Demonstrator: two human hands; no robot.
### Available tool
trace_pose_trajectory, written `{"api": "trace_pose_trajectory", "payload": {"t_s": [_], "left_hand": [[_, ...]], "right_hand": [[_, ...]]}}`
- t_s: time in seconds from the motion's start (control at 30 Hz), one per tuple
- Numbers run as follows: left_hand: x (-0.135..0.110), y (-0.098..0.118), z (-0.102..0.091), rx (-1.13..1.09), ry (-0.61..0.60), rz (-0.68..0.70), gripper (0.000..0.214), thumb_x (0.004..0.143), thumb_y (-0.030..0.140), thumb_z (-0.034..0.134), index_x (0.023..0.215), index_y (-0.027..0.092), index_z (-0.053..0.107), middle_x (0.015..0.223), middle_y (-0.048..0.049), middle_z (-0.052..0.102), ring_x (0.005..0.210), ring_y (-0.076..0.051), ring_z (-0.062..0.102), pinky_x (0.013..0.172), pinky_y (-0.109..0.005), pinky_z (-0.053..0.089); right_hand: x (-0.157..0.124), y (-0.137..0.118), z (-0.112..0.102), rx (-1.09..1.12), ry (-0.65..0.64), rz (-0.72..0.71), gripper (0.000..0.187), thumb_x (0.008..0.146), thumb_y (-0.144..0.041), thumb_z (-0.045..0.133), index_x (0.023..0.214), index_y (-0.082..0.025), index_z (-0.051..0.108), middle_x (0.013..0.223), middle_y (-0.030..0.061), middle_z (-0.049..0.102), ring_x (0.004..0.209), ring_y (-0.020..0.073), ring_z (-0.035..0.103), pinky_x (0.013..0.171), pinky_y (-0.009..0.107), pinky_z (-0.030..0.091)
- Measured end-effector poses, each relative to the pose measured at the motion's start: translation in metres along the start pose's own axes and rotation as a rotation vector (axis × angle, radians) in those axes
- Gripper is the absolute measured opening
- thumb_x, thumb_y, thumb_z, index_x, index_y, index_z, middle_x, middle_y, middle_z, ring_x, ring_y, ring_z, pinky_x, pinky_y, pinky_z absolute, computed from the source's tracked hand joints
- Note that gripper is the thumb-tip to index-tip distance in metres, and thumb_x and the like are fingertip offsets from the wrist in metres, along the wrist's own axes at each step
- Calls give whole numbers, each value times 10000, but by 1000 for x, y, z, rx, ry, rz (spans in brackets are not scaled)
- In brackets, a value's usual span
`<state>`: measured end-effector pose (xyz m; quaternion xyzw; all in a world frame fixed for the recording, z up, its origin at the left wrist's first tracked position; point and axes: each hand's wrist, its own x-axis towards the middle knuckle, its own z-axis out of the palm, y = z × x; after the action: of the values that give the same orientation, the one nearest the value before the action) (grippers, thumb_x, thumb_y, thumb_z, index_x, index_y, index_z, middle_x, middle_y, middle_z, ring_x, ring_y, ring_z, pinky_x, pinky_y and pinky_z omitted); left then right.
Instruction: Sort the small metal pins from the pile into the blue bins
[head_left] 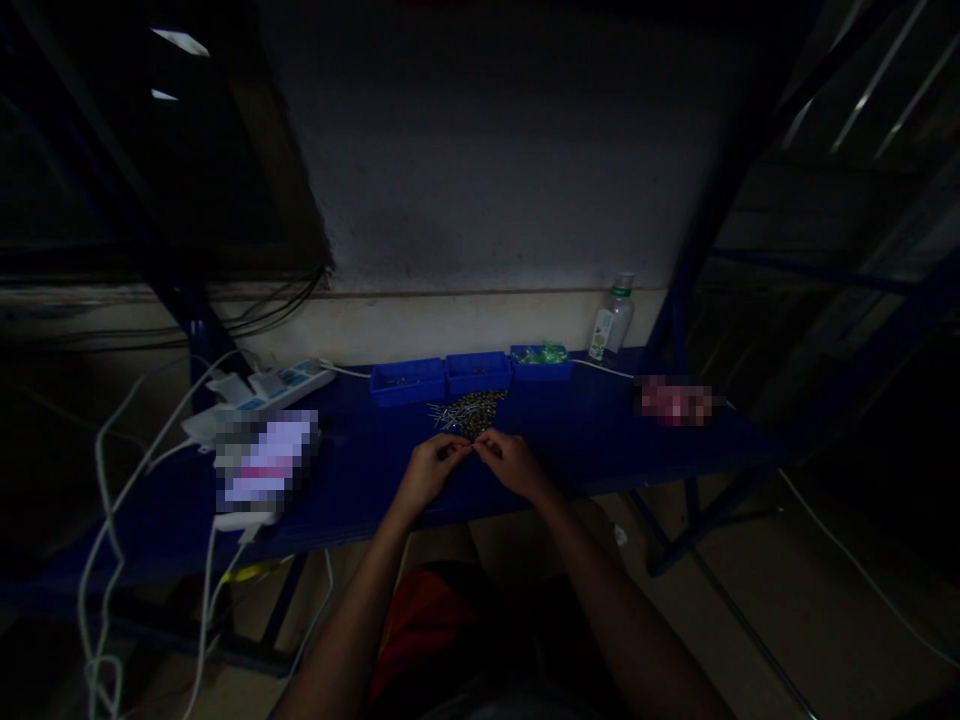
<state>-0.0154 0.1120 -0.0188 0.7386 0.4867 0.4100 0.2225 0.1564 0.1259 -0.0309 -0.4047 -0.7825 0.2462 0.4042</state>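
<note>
My left hand (435, 467) and my right hand (510, 460) meet fingertip to fingertip over the near part of the blue table. Both are closed in a pinch, and what lies between the fingers is too small and dark to name. Just beyond them is a pile of small brownish metal pieces (487, 405), with thin silvery pins (450, 412) spread along its left side. Behind the pile stand a left blue bin (409, 393) and a middle blue bin (478, 382), each with a few small bits inside. A right blue bin (541, 372) holds green crinkled plastic (551, 352).
A clear bottle (616, 322) stands near the wall at the back right. A blurred pinkish item (675, 400) lies at the right. On the left are a power strip (289, 382) with plugs, a blurred pale device (274, 460) and hanging white cables (105, 520).
</note>
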Motion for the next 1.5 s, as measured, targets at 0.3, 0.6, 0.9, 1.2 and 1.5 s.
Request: {"api": "trace_pose_trajectory", "payload": {"t_s": [0.3, 0.6, 0.9, 1.2, 1.5], "left_hand": [[-1, -2, 0, 30, -44, -27, 241, 802, 330, 499, 868, 162, 659, 815, -37, 665, 736, -165, 594, 678, -246, 434], [-2, 2, -2, -1, 25, -29, 191, 791, 278, 495, 833, 146, 627, 777, -27, 633, 721, -148, 574, 674, -234, 430], [-3, 3, 0, -21, -32, 30, 207, 807, 311, 503, 830, 147, 627, 794, -36, 624, 749, -153, 569, 708, -246, 432], [-1, 0, 0, 111, 56, 50, 208, 839, 306, 459, 838, 163, 610, 823, -39, 592, 778, -160, 554, 730, -264, 421], [0, -2, 4, 141, -73, 78, 165, 802, 302, 519, 860, 183, 616, 872, -35, 608, 792, -161, 559, 721, -256, 418]], "right_hand": [[2, 4, 1, 18, 51, 6, 173, 853, -297, 450, 884, -194, 585, 695, -4, 622, 628, 111, 578, 591, 195, 395], [2, 7, 4, -28, 9, -5, 166, 849, -290, 471, 900, -203, 602, 736, 3, 634, 667, 118, 578, 628, 204, 398], [0, 7, 7, -184, -72, -106, 124, 810, -255, 545, 734, -184, 611, 711, 7, 594, 634, 102, 527, 598, 198, 353], [2, 9, 2, 57, 57, -26, 195, 854, -297, 465, 928, -193, 611, 732, 5, 638, 670, 119, 586, 630, 208, 407], [2, 4, 0, 80, 70, -7, 204, 834, -310, 476, 917, -195, 624, 726, 3, 638, 649, 115, 580, 608, 201, 405]]}}
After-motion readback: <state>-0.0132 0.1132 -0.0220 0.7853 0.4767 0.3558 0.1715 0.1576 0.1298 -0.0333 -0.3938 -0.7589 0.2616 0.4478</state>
